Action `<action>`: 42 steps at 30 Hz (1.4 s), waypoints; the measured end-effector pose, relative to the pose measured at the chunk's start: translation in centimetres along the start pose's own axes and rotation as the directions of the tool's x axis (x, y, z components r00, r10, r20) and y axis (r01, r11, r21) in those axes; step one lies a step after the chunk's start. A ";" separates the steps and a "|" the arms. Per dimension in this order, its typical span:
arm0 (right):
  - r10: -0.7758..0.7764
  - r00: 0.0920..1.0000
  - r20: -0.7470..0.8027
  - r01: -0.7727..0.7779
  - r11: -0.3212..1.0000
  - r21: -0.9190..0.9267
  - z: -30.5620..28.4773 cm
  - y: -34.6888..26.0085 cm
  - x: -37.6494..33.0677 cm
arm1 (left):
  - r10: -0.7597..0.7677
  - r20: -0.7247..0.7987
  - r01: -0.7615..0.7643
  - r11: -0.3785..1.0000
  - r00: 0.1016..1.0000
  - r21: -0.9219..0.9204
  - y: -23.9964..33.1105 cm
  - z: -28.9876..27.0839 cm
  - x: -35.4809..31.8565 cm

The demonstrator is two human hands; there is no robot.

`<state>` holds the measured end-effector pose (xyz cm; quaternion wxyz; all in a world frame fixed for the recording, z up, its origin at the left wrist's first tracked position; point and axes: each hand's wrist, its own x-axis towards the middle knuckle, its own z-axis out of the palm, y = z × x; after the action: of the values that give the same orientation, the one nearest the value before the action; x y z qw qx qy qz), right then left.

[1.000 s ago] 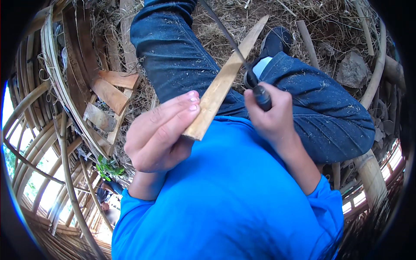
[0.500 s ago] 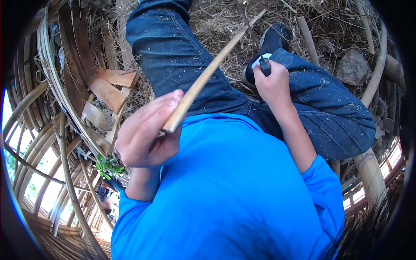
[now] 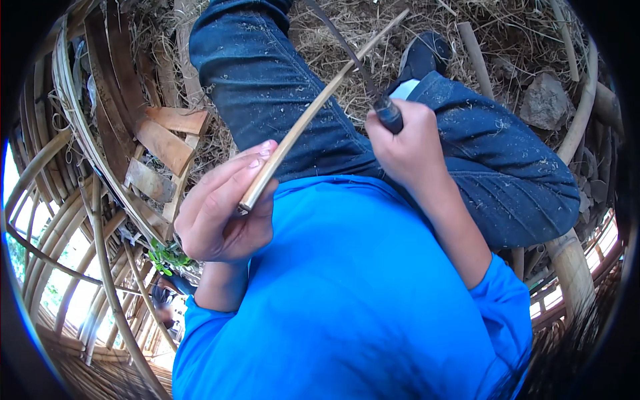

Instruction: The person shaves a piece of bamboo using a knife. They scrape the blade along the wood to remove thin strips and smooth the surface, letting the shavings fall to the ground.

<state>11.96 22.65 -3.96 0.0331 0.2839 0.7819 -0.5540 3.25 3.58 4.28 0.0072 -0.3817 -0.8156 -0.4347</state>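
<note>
**Bamboo strip and knife held over the lap**

The left hand is closed around the lower end of a long, thin bamboo strip, thumb and fingers pinching it near its cut end. The strip runs up and to the right from that grip, crossing above the left thigh and ending near the top of the view over the straw. The right hand is clenched on the dark handle of a knife; its slim dark blade rises up and to the left and meets the strip about two thirds of the way along, where the two cross. The hands are apart, the right one higher and further right.

Beneath them lie the person's legs in dark blue jeans, flecked with pale shavings, and closer to the camera a bright blue shirt. A dark shoe shows beyond the right knee. The ground is covered with dry straw, with a grey stone at the right. To the left lie flat wood pieces and curved bamboo poles
</note>
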 end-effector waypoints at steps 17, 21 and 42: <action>0.044 0.999 -0.032 -0.050 0.971 -0.233 1.2 1.9 3.4 | -0.140 -0.029 0.141 0.990 0.990 0.031 -1.1 -0.9 -1.3; 0.249 0.963 -0.103 -0.269 0.904 -0.332 -1.5 7.3 6.4 | -0.157 -0.011 0.157 0.988 0.988 0.002 -0.9 -0.8 -1.4; 0.310 0.950 -0.036 -0.281 0.800 -0.530 -0.4 3.0 8.8 | -0.259 -0.128 0.256 0.966 0.957 -0.034 -1.5 -0.4 -1.9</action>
<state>6.15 27.22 -9.56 0.2161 0.3674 0.8488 -0.3127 3.57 1.62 2.78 0.0011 -0.2428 -0.8523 -0.4633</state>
